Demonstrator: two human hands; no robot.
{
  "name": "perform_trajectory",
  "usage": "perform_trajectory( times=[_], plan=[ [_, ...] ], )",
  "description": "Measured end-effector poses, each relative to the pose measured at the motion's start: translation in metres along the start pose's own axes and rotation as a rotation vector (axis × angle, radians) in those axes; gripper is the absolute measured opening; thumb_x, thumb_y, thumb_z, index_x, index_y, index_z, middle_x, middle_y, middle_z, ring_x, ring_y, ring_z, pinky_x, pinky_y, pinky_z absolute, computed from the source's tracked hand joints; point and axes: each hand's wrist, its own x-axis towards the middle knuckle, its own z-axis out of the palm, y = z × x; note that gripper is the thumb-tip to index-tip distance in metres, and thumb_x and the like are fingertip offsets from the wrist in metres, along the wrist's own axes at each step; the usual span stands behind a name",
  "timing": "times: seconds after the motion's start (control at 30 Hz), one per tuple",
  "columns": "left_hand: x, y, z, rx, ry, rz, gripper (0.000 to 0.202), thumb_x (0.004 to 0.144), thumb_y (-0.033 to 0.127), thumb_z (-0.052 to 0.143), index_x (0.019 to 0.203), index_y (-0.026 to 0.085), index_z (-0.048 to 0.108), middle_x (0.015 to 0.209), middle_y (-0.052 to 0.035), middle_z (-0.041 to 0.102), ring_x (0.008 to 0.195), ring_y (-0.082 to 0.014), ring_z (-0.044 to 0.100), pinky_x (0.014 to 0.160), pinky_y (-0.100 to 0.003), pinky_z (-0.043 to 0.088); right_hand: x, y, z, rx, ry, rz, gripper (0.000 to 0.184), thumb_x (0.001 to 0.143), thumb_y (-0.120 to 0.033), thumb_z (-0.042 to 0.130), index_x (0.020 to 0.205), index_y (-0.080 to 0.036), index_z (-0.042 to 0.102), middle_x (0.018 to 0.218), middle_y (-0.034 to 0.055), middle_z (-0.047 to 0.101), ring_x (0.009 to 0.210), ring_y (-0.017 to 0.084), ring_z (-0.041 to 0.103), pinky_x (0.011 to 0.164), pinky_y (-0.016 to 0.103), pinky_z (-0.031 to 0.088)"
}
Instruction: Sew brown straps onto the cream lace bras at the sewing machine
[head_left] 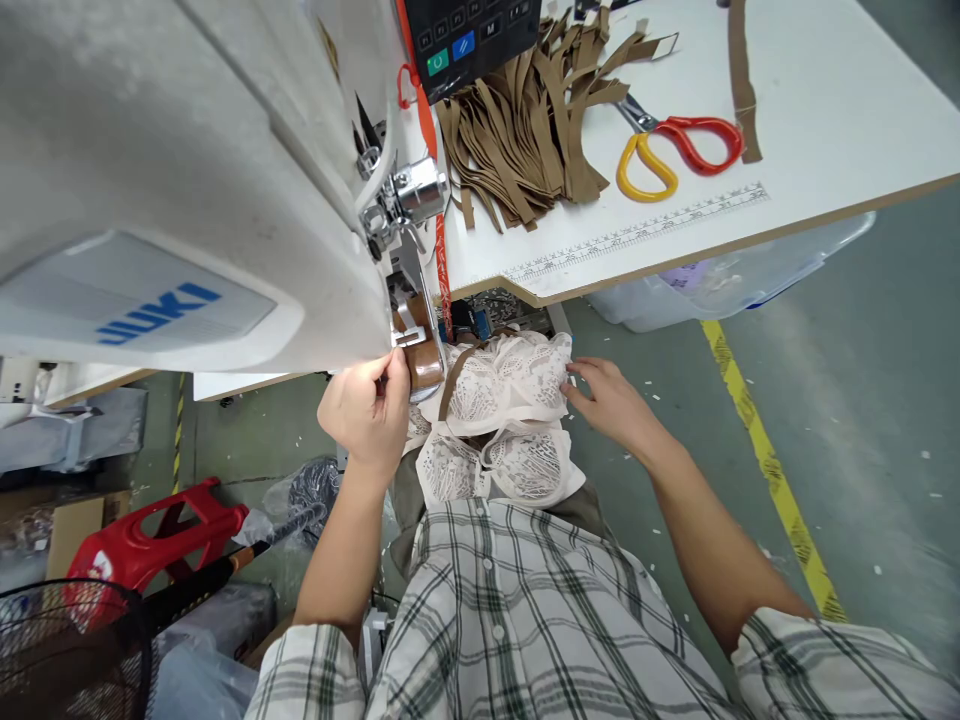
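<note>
A white sewing machine (187, 180) fills the upper left, its presser foot (409, 335) over a brown fabric piece (424, 365). My left hand (367, 410) is closed in a pinch on that brown piece right beside the foot. White lace garments (502, 385) lie stacked on my lap, with a brown strap (454, 375) running across the top one. My right hand (611, 400) rests at the right edge of the top lace garment, fingers curled onto it.
On the white table (825, 150) lie a pile of brown fabric strips (525, 120), scissors with red and yellow handles (675, 150) and a printed ruler (645, 230). A clear plastic bin (720, 280) sits under it. A red frame (150, 540) and a fan grille (67, 650) stand at left.
</note>
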Motion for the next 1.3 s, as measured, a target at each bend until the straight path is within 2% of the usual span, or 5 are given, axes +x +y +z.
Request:
perform_trajectory(
  times=[0.5,0.9,1.0,1.13,1.3],
  plan=[
    [0.001,0.003,-0.001,0.010,-0.121,-0.111,0.031,0.093,0.033,0.058,0.066,0.019,0.066,0.058,-0.0018,0.062,0.059,-0.0132,0.054,0.060,-0.026,0.040,0.000,-0.009,-0.004,0.005,-0.053,0.048,0.053,0.093,-0.051,0.038,0.128,-0.015,0.057,0.144,0.0198,0.047,0.130,0.036,0.049,0.094,0.047,0.052],
    [0.003,0.003,0.000,0.031,-0.106,-0.118,0.035,0.093,0.035,0.057,0.063,0.020,0.066,0.053,-0.0002,0.057,0.055,-0.0124,0.050,0.056,-0.027,0.035,-0.001,-0.011,-0.003,0.019,-0.039,0.047,0.049,0.091,-0.045,0.041,0.124,-0.013,0.058,0.141,0.0213,0.048,0.118,0.036,0.056,0.093,0.050,0.051],
    [0.003,0.003,0.001,0.049,-0.116,-0.147,0.036,0.093,0.039,0.057,0.064,0.020,0.067,0.053,-0.0001,0.056,0.055,-0.0127,0.049,0.056,-0.027,0.033,-0.001,-0.018,-0.006,0.031,0.053,0.030,0.042,0.089,-0.039,0.045,0.119,-0.013,0.059,0.133,0.0218,0.053,0.117,0.036,0.054,0.093,0.050,0.050],
    [0.002,0.005,0.001,0.074,-0.113,-0.179,0.034,0.093,0.041,0.058,0.069,0.020,0.071,0.054,0.0007,0.056,0.056,-0.0127,0.049,0.057,-0.027,0.031,-0.002,-0.067,-0.028,0.062,0.382,-0.041,0.029,0.090,-0.030,0.048,0.112,-0.016,0.059,0.108,0.0179,0.059,0.110,0.033,0.054,0.092,0.047,0.049],
    [0.008,0.007,-0.004,0.105,-0.127,-0.216,0.032,0.092,0.046,0.060,0.082,0.020,0.076,0.061,-0.0009,0.064,0.062,-0.0141,0.056,0.059,-0.027,0.032,0.007,-0.175,-0.062,0.254,0.379,-0.533,0.024,0.095,-0.026,0.049,0.115,-0.022,0.063,0.104,0.0090,0.059,0.092,0.021,0.058,0.078,0.035,0.051]
  ],
)
